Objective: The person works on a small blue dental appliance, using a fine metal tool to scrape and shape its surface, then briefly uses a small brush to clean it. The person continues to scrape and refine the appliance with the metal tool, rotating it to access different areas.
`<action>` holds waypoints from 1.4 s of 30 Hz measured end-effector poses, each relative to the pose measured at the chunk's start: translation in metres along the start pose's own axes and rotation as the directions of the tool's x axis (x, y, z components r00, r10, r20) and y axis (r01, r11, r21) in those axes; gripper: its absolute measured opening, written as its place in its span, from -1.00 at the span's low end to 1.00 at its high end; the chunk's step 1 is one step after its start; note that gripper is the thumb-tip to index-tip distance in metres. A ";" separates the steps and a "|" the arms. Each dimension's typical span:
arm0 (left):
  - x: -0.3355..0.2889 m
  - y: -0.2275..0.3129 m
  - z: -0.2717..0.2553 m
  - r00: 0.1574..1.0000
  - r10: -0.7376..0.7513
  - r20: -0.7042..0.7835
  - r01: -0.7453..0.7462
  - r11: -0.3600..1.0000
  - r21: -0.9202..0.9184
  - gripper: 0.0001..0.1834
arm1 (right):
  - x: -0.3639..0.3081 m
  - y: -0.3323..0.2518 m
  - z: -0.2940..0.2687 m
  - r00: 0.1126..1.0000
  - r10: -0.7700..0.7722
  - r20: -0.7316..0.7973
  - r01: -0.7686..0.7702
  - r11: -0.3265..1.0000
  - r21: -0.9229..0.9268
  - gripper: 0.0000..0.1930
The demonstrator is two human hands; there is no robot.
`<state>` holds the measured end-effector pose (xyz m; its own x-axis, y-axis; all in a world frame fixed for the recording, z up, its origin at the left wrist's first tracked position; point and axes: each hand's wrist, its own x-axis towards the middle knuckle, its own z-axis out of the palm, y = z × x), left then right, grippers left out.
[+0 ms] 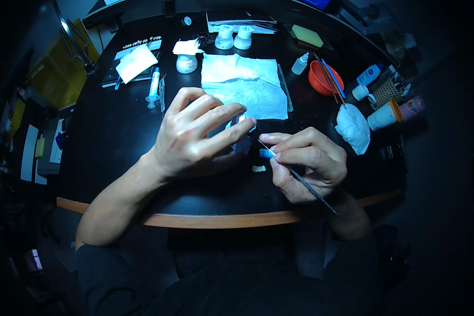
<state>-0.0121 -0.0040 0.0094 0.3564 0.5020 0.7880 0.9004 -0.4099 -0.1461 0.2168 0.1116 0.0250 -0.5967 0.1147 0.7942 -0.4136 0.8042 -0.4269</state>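
My left hand (197,129) is raised over the middle of the table, fingers bent around a small, pale, shiny thing (240,128) that they mostly cover; I cannot make out its kind. In my right hand (313,163), a slim dark-handled tool (306,184) is pinched like a pen, its thin tip pointing up and left toward the left hand. Tip and left fingers look apart. Partly behind the right fingertips sits a small blue ridged piece (265,153). Just below it, a little cream tooth-like piece (258,169) lies on the black tabletop.
A white tissue (242,79) is spread beyond my hands. Around it stand white jars (186,63), a syringe (154,87), a dropper bottle (300,64) and a red bowl (316,79) with brushes across it. A crumpled tissue (353,129) and cups fill the right; the wooden edge (210,220) is nearest me.
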 end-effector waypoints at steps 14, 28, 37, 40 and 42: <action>-0.012 0.002 0.016 0.969 -0.240 0.065 0.218 0.695 -0.685 -0.41 | -0.006 0.003 0.010 0.997 0.073 -0.016 -0.069 0.978 0.196 -0.75; -0.012 0.012 0.022 0.965 -0.240 0.103 0.241 0.664 -0.708 -0.47 | -0.007 -0.009 0.012 0.996 0.085 -0.041 -0.079 0.988 0.135 -0.85; -0.015 0.011 0.019 0.950 -0.275 0.149 0.299 0.664 -0.686 -0.48 | -0.006 -0.002 0.008 0.996 0.089 0.017 -0.091 0.967 0.237 -0.85; -0.012 0.009 0.015 0.933 -0.233 0.275 0.360 0.620 -0.697 -0.46 | -0.005 -0.006 0.002 0.989 0.137 0.054 -0.146 0.959 0.242 -0.83; -0.014 0.007 0.013 0.922 -0.230 0.313 0.388 0.590 -0.709 -0.45 | -0.006 -0.001 0.004 0.995 0.080 0.058 -0.092 0.964 0.248 -0.83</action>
<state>-0.0078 -0.0038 -0.0109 0.1992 0.7951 0.5728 0.4922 -0.5867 0.6431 0.2179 0.1076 0.0184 -0.6671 0.1445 0.7308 -0.5144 0.6202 -0.5922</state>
